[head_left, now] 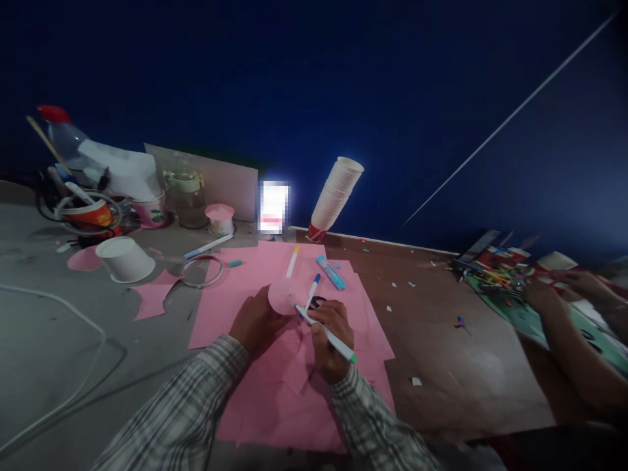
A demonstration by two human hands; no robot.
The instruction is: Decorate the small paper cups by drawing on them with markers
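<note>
My left hand (pixel 254 322) is closed around the side of a round pink paper piece (pixel 283 294); whether a cup sits beneath it is hidden. A white felt-tip pen (pixel 339 345) with a green end is gripped in my right hand (pixel 334 333), its tip at the lower right edge of the round piece. Under both hands lie stacked pink paper sheets (pixel 230 399). On them rest a blue-capped marker (pixel 314 291), a yellow-tipped marker (pixel 293 261), a light blue glue stick (pixel 330 273) and black-handled scissors (pixel 318 303), partly covered by my right hand.
A leaning stack of paper cups (pixel 337 193), a glowing blurred screen (pixel 273 207) and a glass jar (pixel 185 199) stand behind. On the left are a white tub (pixel 125 259), a tape ring (pixel 201 286) and a cable (pixel 98 327). At right, another person's arms (pixel 564 333) reach over stationery.
</note>
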